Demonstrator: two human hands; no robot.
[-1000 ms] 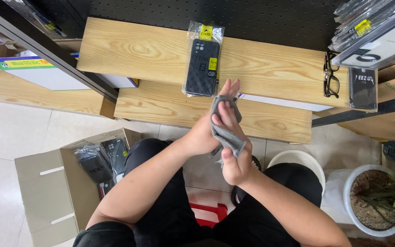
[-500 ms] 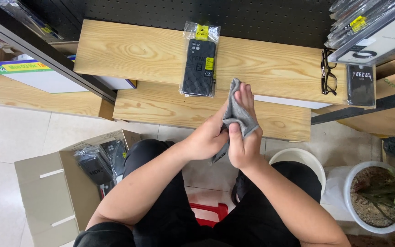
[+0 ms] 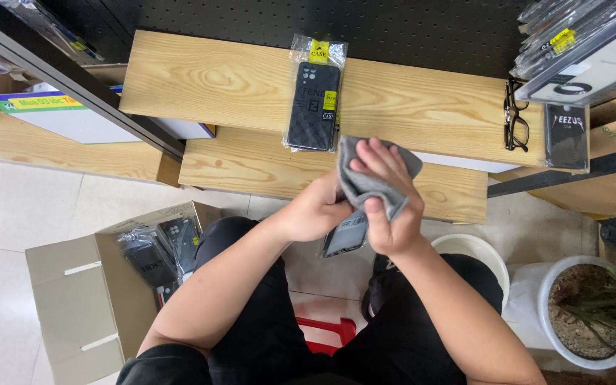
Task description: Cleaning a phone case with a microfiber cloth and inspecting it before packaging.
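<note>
My right hand [image 3: 388,207] grips a grey cloth [image 3: 365,180] and presses it over the upper part of a bagged phone case [image 3: 345,237]. My left hand [image 3: 313,211] holds that case from the left side; only its lower end shows under the cloth. Both hands hover in front of the lower wooden shelf [image 3: 251,160]. Just beyond them, another dark phone case in a clear bag [image 3: 314,96] lies flat on the upper wooden shelf [image 3: 208,82].
An open cardboard box [image 3: 73,285] with several bagged dark cases stands on the floor at my left. Black glasses [image 3: 517,117] and another bagged case [image 3: 565,135] lie at the shelf's right end. A white bucket [image 3: 468,251] and a potted plant [image 3: 593,314] sit to the right.
My right hand has shifted with the cloth up and to the right across the case. The case's lower end now shows below the cloth.
</note>
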